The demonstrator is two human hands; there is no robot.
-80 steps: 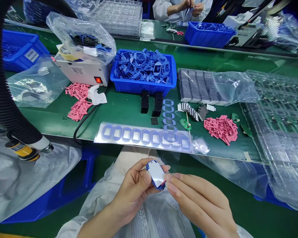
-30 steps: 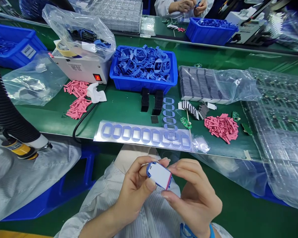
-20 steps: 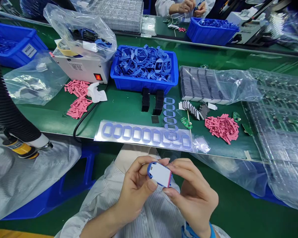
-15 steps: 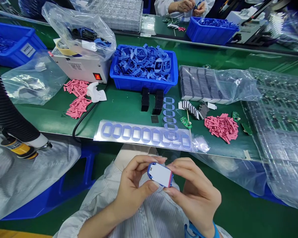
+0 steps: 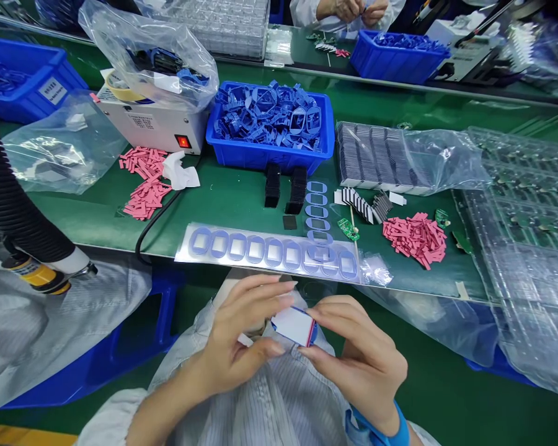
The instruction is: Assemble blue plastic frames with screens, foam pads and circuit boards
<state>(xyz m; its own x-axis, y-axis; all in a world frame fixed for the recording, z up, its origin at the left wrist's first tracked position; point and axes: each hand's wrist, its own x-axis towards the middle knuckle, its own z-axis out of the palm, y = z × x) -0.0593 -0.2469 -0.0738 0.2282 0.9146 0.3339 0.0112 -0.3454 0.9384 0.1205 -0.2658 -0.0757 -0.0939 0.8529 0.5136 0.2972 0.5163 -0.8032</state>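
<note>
Over my lap, my right hand (image 5: 353, 353) pinches a small blue plastic casing by its right end, thumb below and fingers above. A white rectangular panel (image 5: 292, 326) covers the casing's upward face, with a thin pink strip (image 5: 311, 333) along its right side. My left hand (image 5: 242, 334) is beside the casing's left end, thumb and fingers spread apart around it. A small white patch shows between that thumb and palm; what it is I cannot tell. On the bench edge ahead lies a clear sheet (image 5: 182, 253) bearing a row of oval blue-rimmed stickers.
Behind the sheet stands a blue bin (image 5: 270, 158) of blue plastic frames. Pink strips (image 5: 416, 240) lie in piles right and left. Black pads (image 5: 272, 186), a green circuit board (image 5: 348, 229) and clear trays (image 5: 530, 260) are around. A black hose (image 5: 23, 198) hangs at left; a co-worker's hands (image 5: 353, 11) are opposite.
My left hand has loosened from the casing and spread its fingers, shifting left. The casing, still in my right hand, has moved slightly left.
</note>
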